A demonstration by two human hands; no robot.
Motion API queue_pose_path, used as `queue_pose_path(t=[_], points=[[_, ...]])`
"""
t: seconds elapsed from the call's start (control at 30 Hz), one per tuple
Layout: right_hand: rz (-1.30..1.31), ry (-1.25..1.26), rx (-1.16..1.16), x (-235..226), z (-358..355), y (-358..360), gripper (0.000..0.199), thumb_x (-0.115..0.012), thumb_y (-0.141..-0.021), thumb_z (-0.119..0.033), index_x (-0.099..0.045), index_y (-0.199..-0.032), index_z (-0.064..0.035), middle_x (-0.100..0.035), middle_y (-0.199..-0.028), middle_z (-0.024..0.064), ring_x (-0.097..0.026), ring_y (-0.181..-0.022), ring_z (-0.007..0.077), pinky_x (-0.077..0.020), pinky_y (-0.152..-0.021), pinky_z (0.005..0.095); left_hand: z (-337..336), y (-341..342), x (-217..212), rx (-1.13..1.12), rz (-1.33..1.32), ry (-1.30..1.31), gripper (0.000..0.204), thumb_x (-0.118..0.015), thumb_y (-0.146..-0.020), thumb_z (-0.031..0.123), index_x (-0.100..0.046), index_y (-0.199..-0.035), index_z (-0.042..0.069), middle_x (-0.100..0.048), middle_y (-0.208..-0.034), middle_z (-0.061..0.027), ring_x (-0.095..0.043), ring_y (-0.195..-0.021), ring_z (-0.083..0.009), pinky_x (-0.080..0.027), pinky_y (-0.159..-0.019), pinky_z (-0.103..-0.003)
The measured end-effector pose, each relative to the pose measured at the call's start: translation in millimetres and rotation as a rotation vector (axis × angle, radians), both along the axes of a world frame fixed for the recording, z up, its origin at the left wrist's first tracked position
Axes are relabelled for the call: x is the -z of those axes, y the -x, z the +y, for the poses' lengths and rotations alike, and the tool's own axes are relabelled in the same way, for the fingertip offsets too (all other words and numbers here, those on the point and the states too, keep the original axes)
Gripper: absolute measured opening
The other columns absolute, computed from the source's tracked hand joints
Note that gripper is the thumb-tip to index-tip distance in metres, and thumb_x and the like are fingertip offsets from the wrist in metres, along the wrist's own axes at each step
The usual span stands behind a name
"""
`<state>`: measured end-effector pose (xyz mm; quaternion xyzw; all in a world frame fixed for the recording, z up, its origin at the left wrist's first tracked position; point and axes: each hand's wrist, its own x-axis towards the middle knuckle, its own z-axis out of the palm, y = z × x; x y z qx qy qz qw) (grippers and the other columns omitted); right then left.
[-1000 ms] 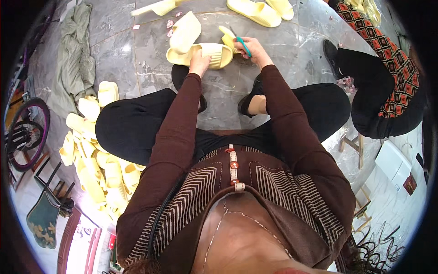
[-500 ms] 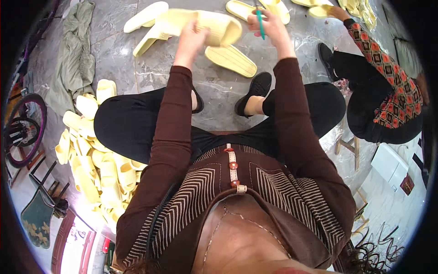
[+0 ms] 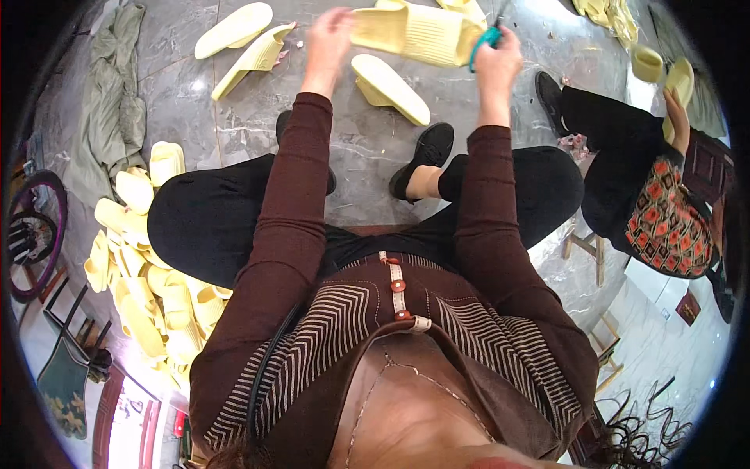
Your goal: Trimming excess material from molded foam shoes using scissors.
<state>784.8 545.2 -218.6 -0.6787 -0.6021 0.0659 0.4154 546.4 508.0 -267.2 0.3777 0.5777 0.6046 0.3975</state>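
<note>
One ribbed yellow slipper [image 3: 432,36] is seen, long axis crosswise, between left hand [image 3: 327,45] and right hand [image 3: 500,66] — teal scissors [image 3: 489,37] are held by the latter at its right end; at its left end, the blurred left fingers' grip cannot be told.

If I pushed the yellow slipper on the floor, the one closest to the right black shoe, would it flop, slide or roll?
The yellow slipper probably wouldn't flop, because its thick sole keeps its shape. It might slide, since the gray floor looks shiny. Its long shape makes rolling unlikely.
</note>
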Motion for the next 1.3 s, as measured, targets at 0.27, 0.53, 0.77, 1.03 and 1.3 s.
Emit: queue_pose_path(t=[0.27,0.53,0.77,1.03,1.3], points=[[-0.158,-0.015,0.004,-42,9,-6,0.034,-0.067,-0.068,-0.009,-0.056,-0.099,0.0008,-0.064,-0.078,0.0115,-0.061,-0.066,0.0151,-0.0468,-0.060,0.0272,-6,0,125,0.310,0.030,0.972,0.029,-0.063,-0.072,0.022,-0.058,-0.076,-0.006,-0.056,-0.058,-0.0143,-0.059,-0.063,-0.0193,-0.047,-0.053,-0.032],[-0.008,0.005,-0.046,-77,43,-58,0.038,-0.067,-0.068,-0.008,-0.056,-0.103,0.0003,-0.062,-0.076,0.0056,-0.055,-0.066,0.0081,-0.0442,-0.058,0.0216,-41,31,47,0.393,-0.021,0.424,0.015,-0.055,-0.072,0.004,-0.057,-0.086,0.002,-0.055,-0.074,-0.0032,-0.053,-0.066,-0.0122,-0.044,-0.060,-0.026],[0.515,0.254,-0.260,-109,37,-74,0.039,-0.066,-0.068,-0.006,-0.055,-0.105,0.0009,-0.059,-0.080,0.0047,-0.054,-0.065,0.0096,-0.0437,-0.057,0.0215,-73,84,-74,0.282,0.136,-0.061,0.018,-0.046,-0.069,-0.005,-0.054,-0.081,0.004,-0.049,-0.086,0.0005,-0.047,-0.083,-0.0099,-0.037,-0.075,-0.021],[0.915,0.268,-0.621,-129,13,-48,0.036,-0.064,-0.066,-0.002,-0.055,-0.101,0.0012,-0.058,-0.081,0.0049,-0.056,-0.067,0.0132,-0.0460,-0.062,0.0223,-119,69,-175,0.437,-0.262,-0.200,0.027,-0.042,-0.071,-0.005,-0.053,-0.095,0.002,-0.048,-0.108,-0.0061,-0.046,-0.101,-0.0169,-0.039,-0.084,-0.027],[1.040,0.369,-0.708,-88,-10,-7,0.036,-0.064,-0.070,-0.005,-0.052,-0.103,0.0009,-0.059,-0.090,0.0078,-0.057,-0.077,0.0126,-0.0459,-0.068,0.0234,-127,75,-168,0.025,-0.739,0.004,0.032,-0.041,-0.089,0.023,-0.050,-0.108,-0.002,-0.048,-0.116,-0.0137,-0.049,-0.104,-0.0202,-0.043,-0.084,-0.032]])
